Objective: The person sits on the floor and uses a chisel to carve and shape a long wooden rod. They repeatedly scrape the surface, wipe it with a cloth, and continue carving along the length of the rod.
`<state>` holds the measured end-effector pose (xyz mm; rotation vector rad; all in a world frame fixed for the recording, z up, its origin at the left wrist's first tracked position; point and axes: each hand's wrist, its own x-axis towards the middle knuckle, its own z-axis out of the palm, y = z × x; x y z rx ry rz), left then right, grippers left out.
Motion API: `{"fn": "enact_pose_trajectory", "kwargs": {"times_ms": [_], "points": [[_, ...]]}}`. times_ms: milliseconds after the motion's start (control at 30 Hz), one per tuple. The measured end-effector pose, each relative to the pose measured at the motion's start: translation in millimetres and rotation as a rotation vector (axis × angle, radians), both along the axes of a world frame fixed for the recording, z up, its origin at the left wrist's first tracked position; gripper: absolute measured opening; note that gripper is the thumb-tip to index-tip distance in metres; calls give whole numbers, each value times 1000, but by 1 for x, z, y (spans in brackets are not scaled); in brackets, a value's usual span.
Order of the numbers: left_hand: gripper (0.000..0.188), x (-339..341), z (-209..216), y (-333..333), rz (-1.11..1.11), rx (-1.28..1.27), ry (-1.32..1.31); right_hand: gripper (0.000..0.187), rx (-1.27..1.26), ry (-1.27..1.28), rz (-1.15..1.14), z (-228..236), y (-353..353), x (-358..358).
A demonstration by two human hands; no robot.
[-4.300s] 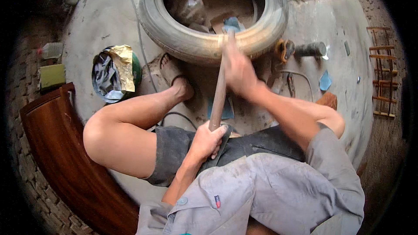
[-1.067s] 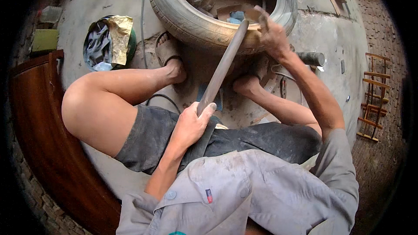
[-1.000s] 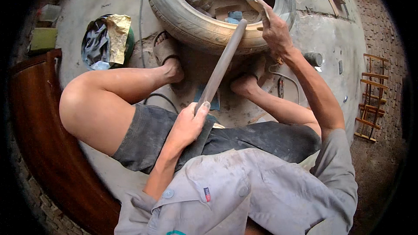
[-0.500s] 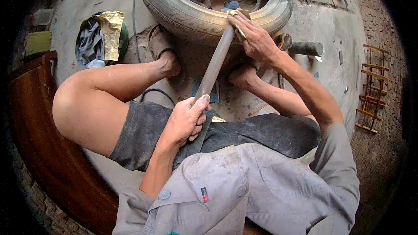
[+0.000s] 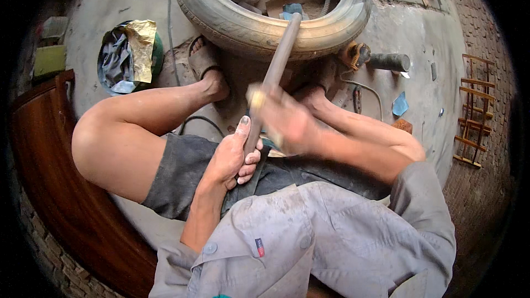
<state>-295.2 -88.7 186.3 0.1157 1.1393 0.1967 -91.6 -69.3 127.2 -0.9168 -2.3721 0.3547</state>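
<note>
My left hand (image 5: 234, 157) is closed around the near end of a long wooden stick (image 5: 282, 49), its thumb lying along the wood. The stick slopes up and away from me, and its far end rests on the rim of an old tyre (image 5: 243, 30). Farther up the stick from the left hand, my right hand (image 5: 292, 124) is at the wood, smeared by motion. A yellowish piece of sandpaper (image 5: 257, 100) shows at its fingers, pressed to the stick. The exact finger positions are blurred.
Left of my feet stands a round tub (image 5: 157, 60) with dark cloth and a gold sheet (image 5: 142, 49). A yellow power tool (image 5: 354, 55) and a dark cylinder (image 5: 389, 62) lie beyond my right foot. A dark wooden panel (image 5: 49, 149) stands left; wooden frames (image 5: 476, 110) lie right.
My right hand has slid down the stick with the sandpaper, from the far end at the tyre toward my left hand. The left hand still grips the near end.
</note>
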Motion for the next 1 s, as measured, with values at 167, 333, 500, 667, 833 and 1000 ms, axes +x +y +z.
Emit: {"fn": "enact_pose_trajectory", "kwargs": {"times_ms": [167,333,500,667,833,1000], "points": [[65,1,-6,4,-6,-89,-81,48,46,-132,-105,-9,57,46],[64,-1,-5,0,97,-158,-118,53,17,-52,-9,-6,9,6],[66,0,-7,0,106,-130,-170,47,-7,-65,10,-18,31,32],[66,-4,-12,2,142,-225,-338,49,-109,-22,-123,-11,25,21],[68,-3,-12,1,142,-226,-274,48,-7,90,111,-18,3,19],[69,3,-9,2,120,-173,-216,52,-187,12,-269,-26,80,46]]}}
